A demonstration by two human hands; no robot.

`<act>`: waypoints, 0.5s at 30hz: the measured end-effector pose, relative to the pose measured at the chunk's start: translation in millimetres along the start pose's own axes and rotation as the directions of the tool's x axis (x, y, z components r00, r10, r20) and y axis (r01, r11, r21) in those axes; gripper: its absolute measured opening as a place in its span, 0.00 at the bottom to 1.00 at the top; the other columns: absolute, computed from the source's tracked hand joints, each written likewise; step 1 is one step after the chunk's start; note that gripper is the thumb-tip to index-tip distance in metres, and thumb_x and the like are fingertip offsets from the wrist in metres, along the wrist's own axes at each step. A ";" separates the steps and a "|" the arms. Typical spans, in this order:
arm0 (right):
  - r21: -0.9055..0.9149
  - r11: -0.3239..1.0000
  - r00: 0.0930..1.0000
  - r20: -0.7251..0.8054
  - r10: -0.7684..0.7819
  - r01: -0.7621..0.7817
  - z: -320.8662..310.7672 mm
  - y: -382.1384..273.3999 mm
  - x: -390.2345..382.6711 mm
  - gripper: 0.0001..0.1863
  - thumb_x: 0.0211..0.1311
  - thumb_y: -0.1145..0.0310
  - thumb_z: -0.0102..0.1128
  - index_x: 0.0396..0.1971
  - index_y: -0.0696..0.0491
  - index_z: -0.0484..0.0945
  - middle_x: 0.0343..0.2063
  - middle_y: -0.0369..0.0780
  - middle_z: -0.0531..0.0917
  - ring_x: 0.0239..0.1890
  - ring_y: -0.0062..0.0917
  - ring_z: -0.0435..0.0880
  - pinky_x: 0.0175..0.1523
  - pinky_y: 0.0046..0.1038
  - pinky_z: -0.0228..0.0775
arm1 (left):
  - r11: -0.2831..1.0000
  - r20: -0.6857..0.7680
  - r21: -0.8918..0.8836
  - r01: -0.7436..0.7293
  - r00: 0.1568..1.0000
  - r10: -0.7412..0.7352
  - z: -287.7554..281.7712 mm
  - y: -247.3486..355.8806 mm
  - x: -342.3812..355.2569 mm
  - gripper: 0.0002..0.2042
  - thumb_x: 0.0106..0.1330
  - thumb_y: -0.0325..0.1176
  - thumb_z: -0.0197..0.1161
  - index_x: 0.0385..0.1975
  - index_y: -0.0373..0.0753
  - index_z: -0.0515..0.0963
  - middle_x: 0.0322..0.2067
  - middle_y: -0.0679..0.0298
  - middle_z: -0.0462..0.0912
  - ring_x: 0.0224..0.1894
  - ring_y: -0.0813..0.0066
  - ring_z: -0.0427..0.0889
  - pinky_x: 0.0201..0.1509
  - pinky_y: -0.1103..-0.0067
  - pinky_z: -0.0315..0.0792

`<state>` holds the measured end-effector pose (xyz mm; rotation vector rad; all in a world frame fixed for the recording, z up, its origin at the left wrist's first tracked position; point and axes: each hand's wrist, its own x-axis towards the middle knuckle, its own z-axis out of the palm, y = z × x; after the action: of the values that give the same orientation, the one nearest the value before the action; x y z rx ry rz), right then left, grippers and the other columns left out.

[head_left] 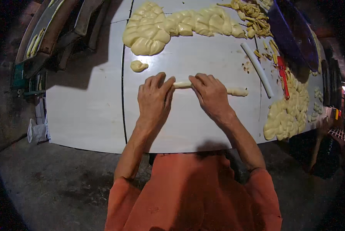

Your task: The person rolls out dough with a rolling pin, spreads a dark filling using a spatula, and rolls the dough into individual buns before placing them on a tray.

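A pale, thin dough roll (pixel 183 84) lies crosswise on the white tabletop. My left hand (pixel 154 96) closes over its left end, thumb and fingertips against the dough. My right hand (pixel 213 94) pinches the roll farther along, and another stretch of it shows beyond that hand to the right. What the palms cover is hidden. A small lump of dough (pixel 139 66) sits just beyond my left hand. Farther back, many soft dough pieces (pixel 147 30) are pressed together in a row. A white rod (pixel 257 70) lies at a slant to the right.
Yellowish strips of filling (pixel 251 17) are heaped at the back right, beside a dark purple basin (pixel 293 34). A red-handled tool (pixel 283 77) lies near more dough pieces (pixel 286 115). Stacked metal trays (pixel 53 34) stand at the far left. A person's arm (pixel 319 138) shows at right.
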<state>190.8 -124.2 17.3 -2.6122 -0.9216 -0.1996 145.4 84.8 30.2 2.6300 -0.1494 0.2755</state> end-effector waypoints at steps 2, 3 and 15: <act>0.068 0.998 0.995 -0.103 0.014 -0.007 -7.8 -6.3 7.4 0.19 0.62 0.69 0.63 0.54 0.52 0.78 0.42 0.38 0.82 0.40 0.32 0.81 0.41 0.35 0.75 | 0.998 0.021 -0.061 0.033 0.999 -0.032 -2.5 -5.0 1.4 0.16 0.63 0.34 0.70 0.52 0.44 0.83 0.54 0.57 0.80 0.55 0.56 0.78 0.55 0.62 0.72; 0.065 0.998 0.994 -0.105 0.019 -0.012 -9.1 -6.9 4.5 0.19 0.62 0.69 0.63 0.54 0.52 0.78 0.42 0.38 0.82 0.40 0.32 0.81 0.41 0.35 0.75 | 0.994 0.035 -0.108 0.006 0.999 -0.002 -5.6 -2.9 0.2 0.17 0.63 0.34 0.71 0.52 0.44 0.83 0.54 0.57 0.80 0.55 0.56 0.78 0.56 0.62 0.72; 0.377 0.923 0.997 0.044 0.068 -0.080 -35.3 27.4 -7.1 0.10 0.62 0.71 0.60 0.41 0.56 0.81 0.36 0.44 0.82 0.42 0.41 0.84 0.49 0.39 0.77 | 0.973 0.005 -0.225 -0.057 0.998 0.060 0.6 36.3 22.8 0.08 0.60 0.27 0.70 0.39 0.38 0.83 0.35 0.59 0.86 0.38 0.57 0.84 0.43 0.65 0.77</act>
<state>202.1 -161.6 40.2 -2.2892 -0.7794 0.0370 162.0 51.4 51.4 2.4058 -0.2477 0.2481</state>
